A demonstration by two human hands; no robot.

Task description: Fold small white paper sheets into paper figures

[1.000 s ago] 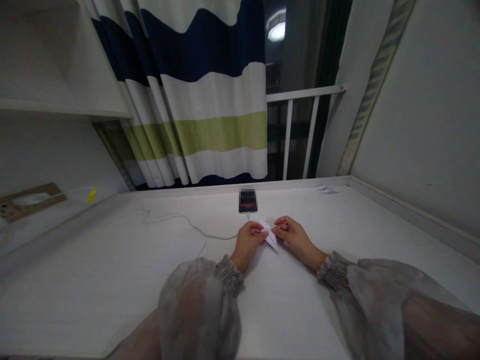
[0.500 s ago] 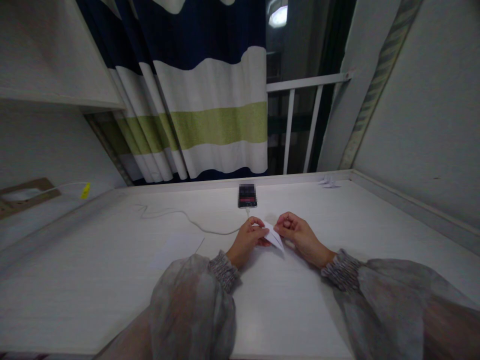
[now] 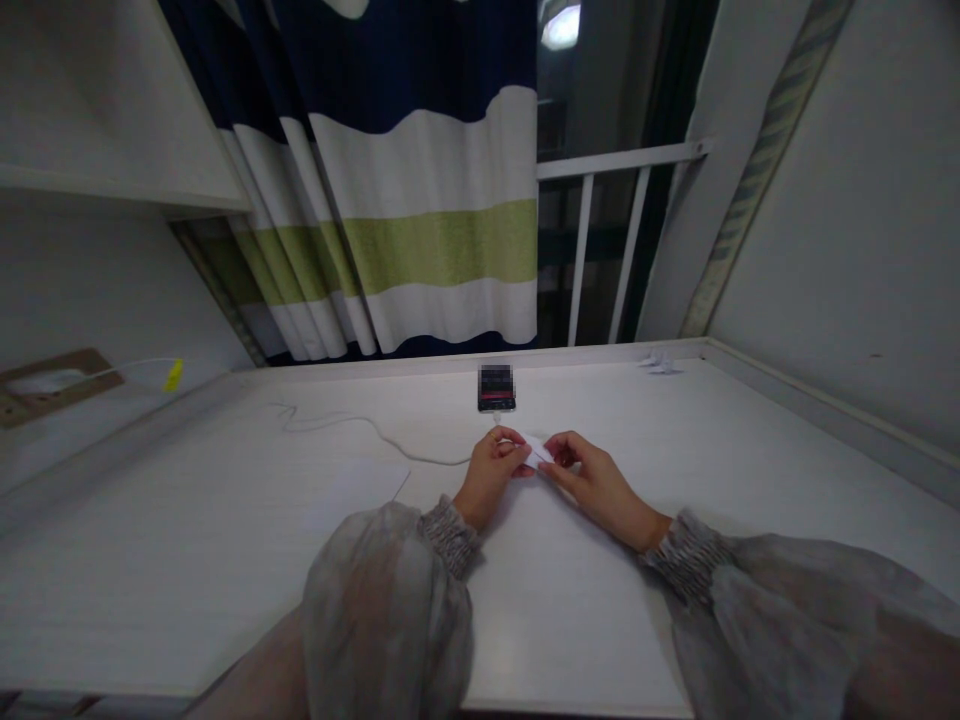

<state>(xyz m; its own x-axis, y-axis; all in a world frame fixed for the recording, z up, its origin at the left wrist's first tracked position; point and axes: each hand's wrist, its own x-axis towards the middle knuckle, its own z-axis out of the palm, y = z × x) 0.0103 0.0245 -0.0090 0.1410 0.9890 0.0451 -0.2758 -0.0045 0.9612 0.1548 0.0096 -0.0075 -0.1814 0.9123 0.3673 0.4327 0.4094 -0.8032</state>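
- In the head view, the folded white paper (image 3: 535, 452) is between the two hands, over the middle of the bench (image 3: 570, 620) and just nearer the wearer than the phone.
- The left hand (image 3: 490, 472) has its grip clamped on the paper's left part, thumb on top and fingers curled around and under.
- The right hand (image 3: 600, 487) pinches the paper's right end, its grip closed with the thumb along the near edge; the fingertips of the two hands are close together, with a short stretch of paper showing between them.
- Both wrists come out of sheer grey sleeves (image 3: 390, 600) with gathered cuffs.
- The phone (image 3: 496, 388) lies near the back edge of the bench, its screen blurred; a pale cable (image 3: 382, 437) runs across the bench to the left.
- A flat white sheet (image 3: 349, 490) lies left of the left hand, partly hidden by the sleeve.
- Small white pieces (image 3: 658, 362), too small to make out, sit in the far right corner.
- Behind the bench hang a striped curtain (image 3: 442, 170) and, to its right, a white railing (image 3: 622, 162).
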